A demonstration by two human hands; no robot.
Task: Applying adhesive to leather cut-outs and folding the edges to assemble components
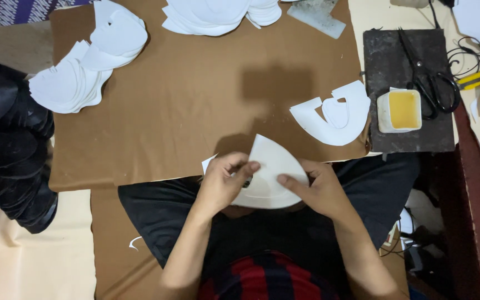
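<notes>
Both my hands hold one white curved cut-out piece (273,166) at the near edge of the brown board (195,100), over my lap. My left hand (226,180) pinches its left side with thumb and fingers. My right hand (312,186) grips its right lower edge, index finger laid across the face. The piece is bent into a pointed, cone-like shape. A small dark object shows between my left fingers, too hidden to identify.
A white horseshoe-shaped cut-out (334,114) lies right of centre. Stacks of white pieces (79,72) sit far left and at the top (218,14). A dark slab (406,94) holds black scissors (429,78) and a tub of yellow glue (400,110). Black shoes (12,139) stand left.
</notes>
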